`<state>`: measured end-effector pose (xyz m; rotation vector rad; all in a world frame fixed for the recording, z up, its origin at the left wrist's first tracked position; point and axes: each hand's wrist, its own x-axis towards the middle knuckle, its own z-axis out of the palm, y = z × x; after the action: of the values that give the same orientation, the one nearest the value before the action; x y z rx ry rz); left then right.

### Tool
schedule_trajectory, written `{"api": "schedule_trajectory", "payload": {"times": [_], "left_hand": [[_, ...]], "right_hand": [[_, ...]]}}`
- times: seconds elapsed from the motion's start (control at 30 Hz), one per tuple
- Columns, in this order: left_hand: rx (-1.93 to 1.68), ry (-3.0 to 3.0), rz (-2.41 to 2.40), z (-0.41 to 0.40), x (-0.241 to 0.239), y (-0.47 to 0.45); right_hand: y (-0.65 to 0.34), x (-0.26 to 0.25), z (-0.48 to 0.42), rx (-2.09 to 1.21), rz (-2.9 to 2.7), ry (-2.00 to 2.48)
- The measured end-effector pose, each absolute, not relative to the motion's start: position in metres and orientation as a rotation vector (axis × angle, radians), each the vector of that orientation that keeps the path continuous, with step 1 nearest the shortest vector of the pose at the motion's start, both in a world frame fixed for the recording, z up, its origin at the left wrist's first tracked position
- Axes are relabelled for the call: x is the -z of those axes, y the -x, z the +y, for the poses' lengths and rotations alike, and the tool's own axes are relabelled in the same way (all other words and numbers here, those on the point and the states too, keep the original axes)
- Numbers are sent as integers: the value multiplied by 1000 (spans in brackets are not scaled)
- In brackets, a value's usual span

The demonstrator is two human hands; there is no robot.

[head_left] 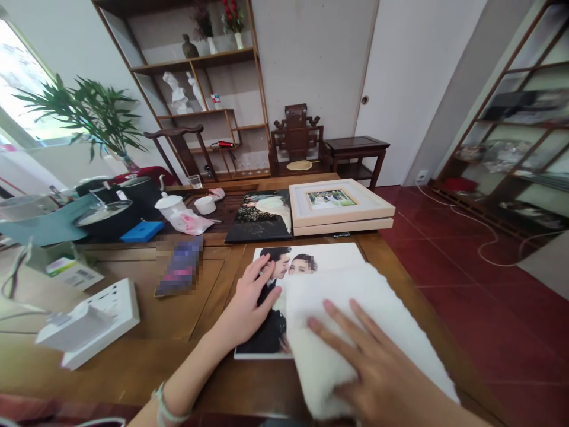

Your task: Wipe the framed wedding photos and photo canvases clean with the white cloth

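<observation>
Seemingly to steady it, the left hand, open and empty, rests on a photo near the tabletop's right edge; the right hand, fingers spread, lies on a white towel overlapping it.

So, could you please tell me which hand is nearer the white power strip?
Left: the left hand rests on the photo panel, right of the white power strip; the right hand, on the white cloth, is farther right.

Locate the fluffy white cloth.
In the head view, the fluffy white cloth lies right of centre under the right hand, covering part of the flat rectangular photo panel.
</observation>
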<state>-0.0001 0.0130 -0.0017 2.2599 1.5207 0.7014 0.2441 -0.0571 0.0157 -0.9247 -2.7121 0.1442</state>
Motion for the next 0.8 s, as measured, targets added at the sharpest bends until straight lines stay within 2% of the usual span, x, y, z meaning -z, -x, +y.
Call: {"api": "schedule_trajectory", "payload": {"times": [0.13,0.4,0.7,0.8], "left_hand": [[-630,-2218,1526,12,0,0],[-747,-2175,1504,14,5,2],[-735,-2128,1515,14,2,0],[-740,-2146,1494,15,4,1]], "right_hand": [[-246,-18,-50,-241,-2728,817],[-239,-30,39,-96,-2599,1155],[-223,-17,-53,-44,-2752,799],[-228,-18,-58,-83,-2726,757]]}}
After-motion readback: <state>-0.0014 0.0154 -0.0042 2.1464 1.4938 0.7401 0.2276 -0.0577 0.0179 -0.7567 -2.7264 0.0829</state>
